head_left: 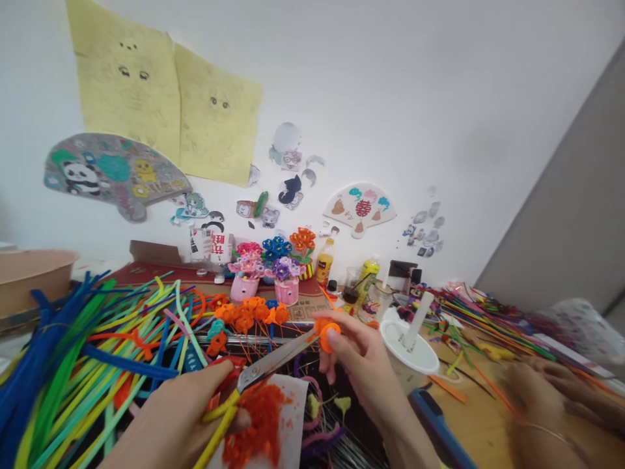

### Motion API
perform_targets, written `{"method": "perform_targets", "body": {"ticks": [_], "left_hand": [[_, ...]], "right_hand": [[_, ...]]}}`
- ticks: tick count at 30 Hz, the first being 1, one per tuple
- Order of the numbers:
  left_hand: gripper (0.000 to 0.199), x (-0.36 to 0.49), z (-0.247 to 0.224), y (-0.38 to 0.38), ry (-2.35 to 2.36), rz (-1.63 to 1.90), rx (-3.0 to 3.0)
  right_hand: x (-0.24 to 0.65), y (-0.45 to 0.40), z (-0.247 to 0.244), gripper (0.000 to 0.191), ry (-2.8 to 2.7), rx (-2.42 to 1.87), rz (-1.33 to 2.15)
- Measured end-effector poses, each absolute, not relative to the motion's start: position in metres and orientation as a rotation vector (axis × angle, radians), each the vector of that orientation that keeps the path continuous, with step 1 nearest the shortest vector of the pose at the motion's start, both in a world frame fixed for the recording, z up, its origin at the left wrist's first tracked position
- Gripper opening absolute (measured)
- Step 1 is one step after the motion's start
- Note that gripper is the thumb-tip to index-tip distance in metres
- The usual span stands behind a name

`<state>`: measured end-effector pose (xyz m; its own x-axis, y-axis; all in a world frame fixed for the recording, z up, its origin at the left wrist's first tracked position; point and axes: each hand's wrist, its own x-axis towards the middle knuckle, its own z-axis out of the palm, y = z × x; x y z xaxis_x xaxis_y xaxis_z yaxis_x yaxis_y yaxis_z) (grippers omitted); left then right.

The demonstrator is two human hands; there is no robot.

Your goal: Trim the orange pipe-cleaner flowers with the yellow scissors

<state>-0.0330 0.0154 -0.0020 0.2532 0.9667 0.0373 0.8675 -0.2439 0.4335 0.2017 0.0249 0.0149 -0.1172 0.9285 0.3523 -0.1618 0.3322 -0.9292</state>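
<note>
My left hand (188, 407) is wrapped around a pair of scissors (278, 360), whose long blades point up and to the right. My right hand (356, 358) pinches a small orange fuzzy piece, likely a pipe-cleaner flower (328, 333). The blade tips meet the left side of that orange piece. Below the scissors lies a white sheet (293, 397) strewn with orange fuzz (258, 426). Several finished orange flowers (249, 314) on thin stems stand just behind my hands.
Many coloured pipe cleaners (141, 352) heap at the left. A white lidded cup (415, 348) stands right of my right hand. Another person's hands (537, 397) are at the far right. Potted pipe-cleaner flowers (286, 290) and drink bottles (324, 262) line the wall.
</note>
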Motion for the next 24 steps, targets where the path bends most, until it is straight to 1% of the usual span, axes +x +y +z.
{"method": "perform_targets", "body": {"ticks": [5,11,16,21,24], "left_hand": [[0.023,-0.0326,0.0006,0.0155,1.65,0.427,2.216],[0.03,-0.0353,0.0029,0.0162,1.704,0.269,2.252],[0.03,-0.0389,0.0006,0.0182,1.689,0.301,2.264],[0.037,-0.036,0.0044,0.017,1.698,0.198,2.253],[0.037,-0.0337,0.0055,0.0169,1.698,0.189,2.244]], "right_hand": [[0.2005,0.0245,0.0134,0.028,-1.349,-0.756,1.125],[0.1994,0.0238,0.0137,0.029,-1.342,-0.769,1.103],[0.2002,0.0256,0.0135,0.029,-1.337,-0.771,1.083],[0.201,0.0248,0.0129,0.029,-1.348,-0.771,1.081],[0.2006,0.0239,0.0136,0.028,-1.35,-0.769,1.082]]}}
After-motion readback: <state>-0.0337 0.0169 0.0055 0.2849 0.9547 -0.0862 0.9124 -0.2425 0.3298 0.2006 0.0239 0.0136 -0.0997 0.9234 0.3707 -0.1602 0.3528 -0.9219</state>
